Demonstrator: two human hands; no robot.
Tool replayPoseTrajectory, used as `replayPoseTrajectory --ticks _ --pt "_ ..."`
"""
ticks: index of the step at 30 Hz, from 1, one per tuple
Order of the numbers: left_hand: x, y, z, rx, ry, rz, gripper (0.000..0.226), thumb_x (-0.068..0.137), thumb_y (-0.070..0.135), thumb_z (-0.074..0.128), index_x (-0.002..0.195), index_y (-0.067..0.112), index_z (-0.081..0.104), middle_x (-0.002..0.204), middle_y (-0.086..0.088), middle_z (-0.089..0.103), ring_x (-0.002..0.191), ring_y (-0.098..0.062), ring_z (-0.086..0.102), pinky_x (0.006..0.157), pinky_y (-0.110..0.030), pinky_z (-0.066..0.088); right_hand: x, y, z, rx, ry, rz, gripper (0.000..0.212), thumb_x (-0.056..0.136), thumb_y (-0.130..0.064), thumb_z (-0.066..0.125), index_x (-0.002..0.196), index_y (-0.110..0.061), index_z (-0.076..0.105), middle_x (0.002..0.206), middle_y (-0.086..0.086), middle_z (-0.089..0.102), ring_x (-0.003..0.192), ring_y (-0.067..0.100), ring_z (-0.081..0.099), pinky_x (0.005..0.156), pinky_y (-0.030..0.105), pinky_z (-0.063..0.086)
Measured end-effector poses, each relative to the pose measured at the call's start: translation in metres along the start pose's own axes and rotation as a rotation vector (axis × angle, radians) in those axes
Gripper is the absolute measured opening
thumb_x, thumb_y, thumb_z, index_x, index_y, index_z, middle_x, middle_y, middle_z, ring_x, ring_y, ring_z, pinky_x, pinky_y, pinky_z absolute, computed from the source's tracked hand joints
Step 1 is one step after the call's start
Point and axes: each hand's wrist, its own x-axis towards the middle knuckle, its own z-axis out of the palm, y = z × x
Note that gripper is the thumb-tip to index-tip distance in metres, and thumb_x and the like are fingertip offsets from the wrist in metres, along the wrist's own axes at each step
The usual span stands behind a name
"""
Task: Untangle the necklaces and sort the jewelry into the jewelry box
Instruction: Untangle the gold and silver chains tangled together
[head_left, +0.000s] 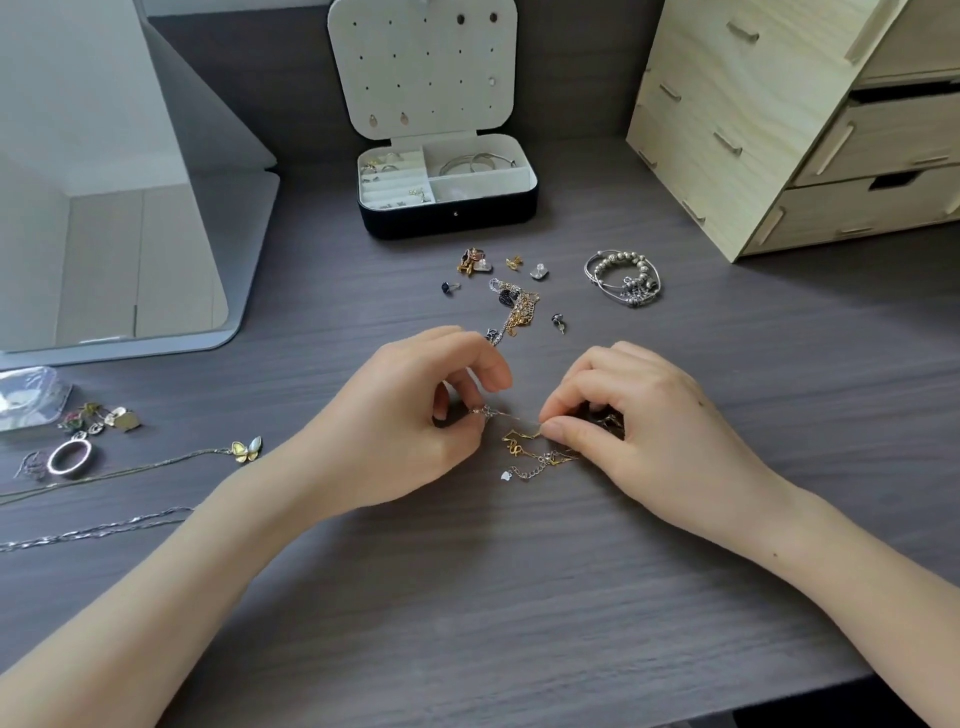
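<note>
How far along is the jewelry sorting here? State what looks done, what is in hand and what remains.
Done: rings and bangles lie in the jewelry box, and a butterfly necklace lies stretched out at the left. In hand: left hand and right hand pinch a tangled chain. Remaining: a second tangle, loose earrings and beaded bracelets on the desk.

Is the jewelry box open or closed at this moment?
Open: the jewelry box has its lid raised upright behind it, and rings and bangles show in its compartments.

Grey table (467, 623), jewelry box (447, 221), bracelets (623, 278), tangled chains (530, 457), perhaps earrings (470, 262)
</note>
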Motion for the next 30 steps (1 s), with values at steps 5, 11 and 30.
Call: replayPoseTrajectory --ticks 5,11,30 --pt "0.001 0.002 0.001 -0.064 0.044 -0.003 0.021 0.076 -0.007 0.064 0.089 0.011 0.063 0.079 0.012 0.057 0.065 0.002 0.053 0.058 -0.013 0.04 0.001 0.001 0.0 0.002 0.045 0.0 0.015 0.081 -0.034 0.057 0.075 -0.025 0.067 0.074 -0.017 0.058 0.072 0.003 0.044 0.068 0.018 0.036" --pt "0.005 0.002 0.002 -0.216 0.093 -0.094 0.02 0.079 -0.007 0.064 0.086 0.011 0.064 0.079 0.013 0.061 0.062 0.0 0.054 0.059 -0.013 0.039 0.002 0.004 -0.004 0.004 0.075 0.014 0.018 0.085 -0.02 0.053 0.087 -0.019 0.071 0.08 -0.009 0.065 0.076 0.011 0.048 0.073 0.02 0.038" --pt "0.002 0.022 0.02 0.36 0.099 -0.059 0.009 0.074 0.025 0.065 0.071 0.018 0.067 0.082 0.005 0.046 0.077 -0.015 0.043 0.063 -0.012 0.031 0.001 0.007 -0.013 -0.067 0.155 0.072 0.008 0.077 -0.027 0.061 0.074 -0.023 0.067 0.076 -0.011 0.062 0.073 0.014 0.05 0.07 0.021 0.035"
